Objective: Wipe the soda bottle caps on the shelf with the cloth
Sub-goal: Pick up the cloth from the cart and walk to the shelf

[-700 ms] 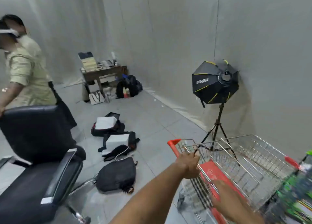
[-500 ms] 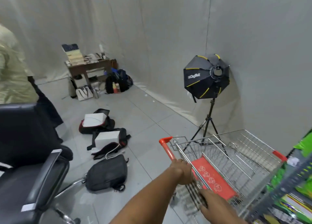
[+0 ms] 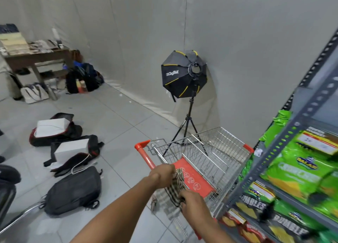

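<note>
Both hands grip a checked cloth (image 3: 174, 188) over the handle end of a wire shopping cart (image 3: 215, 151): the left hand (image 3: 162, 175) is closed around the cloth's upper part, and the right hand (image 3: 192, 202) is closed on its lower part, so the fabric is stretched between them with a loose end hanging below. The cloth is just above the cart's red child-seat flap (image 3: 193, 178), and the cart's red handle (image 3: 144, 155) runs up to the left of the left hand. To the right of the cart stands a grey metal shelf (image 3: 285, 151) stocked with green snack bags (image 3: 301, 171) and, lower down, darker red and black bags (image 3: 256, 208); no soda bottle caps can be made out on it. Behind the cart a black softbox (image 3: 182, 74) on a tripod stands against a grey backdrop. On the tiled floor to the left lie a dark backpack (image 3: 75, 189) and other bags carrying white boxes (image 3: 71, 148), and a wooden worktop (image 3: 34, 56) stands far back by the wall.
</note>
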The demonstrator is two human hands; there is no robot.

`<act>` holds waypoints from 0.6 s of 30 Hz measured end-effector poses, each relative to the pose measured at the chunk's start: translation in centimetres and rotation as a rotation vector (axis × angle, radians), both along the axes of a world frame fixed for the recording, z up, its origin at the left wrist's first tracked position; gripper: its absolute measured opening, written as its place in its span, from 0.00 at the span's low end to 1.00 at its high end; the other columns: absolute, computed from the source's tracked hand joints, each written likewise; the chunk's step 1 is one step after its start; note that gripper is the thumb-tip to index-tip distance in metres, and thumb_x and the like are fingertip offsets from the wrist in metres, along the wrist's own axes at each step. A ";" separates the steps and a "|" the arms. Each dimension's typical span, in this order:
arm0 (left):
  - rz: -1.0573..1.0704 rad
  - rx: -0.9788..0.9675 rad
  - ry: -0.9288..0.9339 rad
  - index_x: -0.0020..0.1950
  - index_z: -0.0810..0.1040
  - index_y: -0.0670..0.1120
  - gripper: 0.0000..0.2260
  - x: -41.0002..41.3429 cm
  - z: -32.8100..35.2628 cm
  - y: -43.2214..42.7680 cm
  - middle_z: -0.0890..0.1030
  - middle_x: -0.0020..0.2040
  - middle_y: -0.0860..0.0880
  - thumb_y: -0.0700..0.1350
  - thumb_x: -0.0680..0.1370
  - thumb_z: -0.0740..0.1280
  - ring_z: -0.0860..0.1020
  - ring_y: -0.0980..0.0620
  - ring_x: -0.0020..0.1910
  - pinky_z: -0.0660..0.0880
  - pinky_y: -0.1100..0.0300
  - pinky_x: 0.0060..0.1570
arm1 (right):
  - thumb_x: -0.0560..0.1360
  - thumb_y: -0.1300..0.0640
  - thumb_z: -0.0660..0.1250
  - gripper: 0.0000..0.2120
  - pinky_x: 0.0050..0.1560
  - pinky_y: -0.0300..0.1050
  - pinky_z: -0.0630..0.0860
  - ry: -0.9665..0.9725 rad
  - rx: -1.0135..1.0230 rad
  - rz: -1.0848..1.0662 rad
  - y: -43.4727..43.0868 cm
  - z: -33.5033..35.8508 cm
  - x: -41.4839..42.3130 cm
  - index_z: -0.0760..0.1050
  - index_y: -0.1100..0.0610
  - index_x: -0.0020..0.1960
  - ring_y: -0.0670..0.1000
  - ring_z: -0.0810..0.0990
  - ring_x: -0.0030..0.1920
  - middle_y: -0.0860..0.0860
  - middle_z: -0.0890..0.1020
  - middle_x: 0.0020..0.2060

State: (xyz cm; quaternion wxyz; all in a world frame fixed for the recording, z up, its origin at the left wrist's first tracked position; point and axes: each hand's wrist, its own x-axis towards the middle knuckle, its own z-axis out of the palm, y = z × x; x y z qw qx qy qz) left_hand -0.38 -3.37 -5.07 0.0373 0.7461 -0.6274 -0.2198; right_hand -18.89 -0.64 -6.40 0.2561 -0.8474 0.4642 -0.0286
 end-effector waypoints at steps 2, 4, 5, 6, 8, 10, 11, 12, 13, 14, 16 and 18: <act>0.013 -0.088 0.053 0.54 0.78 0.48 0.08 -0.2 1.0 -0.1 0.83 0.55 0.46 0.40 0.77 0.64 0.80 0.45 0.54 0.78 0.51 0.52 | 0.71 0.67 0.63 0.15 0.51 0.46 0.77 -0.034 -0.027 -0.031 -0.1 1.0 -0.6 0.80 0.53 0.52 0.54 0.81 0.53 0.50 0.84 0.51; 0.030 -0.171 0.116 0.54 0.79 0.48 0.08 -0.6 2.7 -0.3 0.83 0.54 0.48 0.39 0.78 0.65 0.80 0.48 0.52 0.77 0.53 0.52 | 0.73 0.66 0.65 0.15 0.55 0.45 0.77 -0.079 -0.041 -0.067 -0.4 2.1 -1.4 0.81 0.52 0.55 0.53 0.81 0.54 0.50 0.84 0.53; 0.027 -0.216 0.143 0.53 0.80 0.48 0.07 -1.0 3.7 -0.5 0.83 0.53 0.48 0.40 0.78 0.66 0.80 0.48 0.52 0.76 0.54 0.52 | 0.75 0.64 0.67 0.13 0.56 0.45 0.78 -0.106 -0.050 -0.085 -0.7 2.7 -1.9 0.81 0.51 0.56 0.52 0.81 0.55 0.49 0.84 0.53; 0.018 -0.264 0.165 0.53 0.80 0.48 0.06 -1.6 5.0 -0.7 0.84 0.53 0.48 0.40 0.79 0.67 0.80 0.48 0.52 0.76 0.55 0.52 | 0.75 0.62 0.68 0.12 0.56 0.45 0.78 -0.133 -0.071 -0.100 -0.9 3.4 -2.6 0.81 0.51 0.56 0.51 0.81 0.54 0.48 0.84 0.53; -0.017 -0.359 0.211 0.53 0.81 0.47 0.05 -3.2 7.6 -1.0 0.84 0.51 0.49 0.41 0.79 0.68 0.80 0.49 0.50 0.75 0.58 0.49 | 0.76 0.58 0.69 0.11 0.55 0.46 0.79 -0.181 -0.122 -0.124 -1.3 5.0 -4.1 0.80 0.50 0.57 0.50 0.82 0.54 0.47 0.84 0.53; -0.068 -0.419 0.231 0.54 0.81 0.46 0.06 -5.2 10.5 -1.2 0.85 0.52 0.49 0.40 0.79 0.68 0.81 0.49 0.50 0.73 0.62 0.48 | 0.75 0.56 0.69 0.14 0.55 0.45 0.80 -0.217 -0.168 -0.155 -1.6 6.5 -5.8 0.78 0.49 0.60 0.50 0.82 0.54 0.47 0.83 0.56; -0.102 -0.441 0.233 0.55 0.81 0.45 0.06 -6.4 11.8 -1.3 0.85 0.53 0.47 0.39 0.79 0.68 0.81 0.48 0.52 0.73 0.61 0.48 | 0.75 0.55 0.69 0.15 0.54 0.43 0.79 -0.233 -0.196 -0.176 -1.8 7.3 -6.7 0.78 0.48 0.62 0.50 0.81 0.54 0.47 0.82 0.57; -0.141 -0.461 0.243 0.56 0.81 0.44 0.06 -7.8 13.3 -1.4 0.85 0.54 0.46 0.39 0.80 0.68 0.81 0.48 0.53 0.73 0.60 0.50 | 0.75 0.54 0.68 0.15 0.52 0.42 0.78 -0.258 -0.233 -0.200 -1.9 8.4 -7.8 0.77 0.48 0.61 0.49 0.81 0.54 0.46 0.82 0.56; -0.176 -0.479 0.261 0.56 0.81 0.43 0.06 -9.2 14.7 -1.4 0.85 0.53 0.46 0.39 0.80 0.68 0.81 0.47 0.53 0.73 0.59 0.50 | 0.75 0.53 0.68 0.12 0.49 0.43 0.78 -0.301 -0.277 -0.223 -2.1 9.3 -8.8 0.77 0.47 0.58 0.49 0.81 0.51 0.45 0.82 0.53; -0.210 -0.498 0.276 0.55 0.81 0.43 0.06 -10.7 16.1 -1.3 0.84 0.53 0.45 0.40 0.80 0.69 0.81 0.47 0.53 0.72 0.59 0.50 | 0.75 0.51 0.68 0.08 0.46 0.45 0.78 -0.347 -0.323 -0.254 -2.1 10.4 -9.9 0.77 0.47 0.54 0.49 0.80 0.48 0.44 0.81 0.49; -0.268 -0.533 0.302 0.56 0.80 0.43 0.05 -14.1 18.8 -1.3 0.83 0.52 0.46 0.40 0.80 0.68 0.80 0.47 0.50 0.71 0.60 0.47 | 0.75 0.49 0.68 0.06 0.42 0.50 0.77 -0.435 -0.414 -0.322 -2.4 12.6 -12.5 0.74 0.48 0.48 0.50 0.79 0.44 0.45 0.79 0.44; -0.320 -0.586 0.331 0.55 0.80 0.43 0.05 -17.6 21.2 -1.2 0.81 0.49 0.49 0.40 0.80 0.68 0.77 0.51 0.47 0.69 0.67 0.44 | 0.75 0.50 0.70 0.06 0.42 0.51 0.77 -0.519 -0.507 -0.382 -2.6 14.8 -15.6 0.75 0.50 0.48 0.51 0.78 0.44 0.46 0.79 0.43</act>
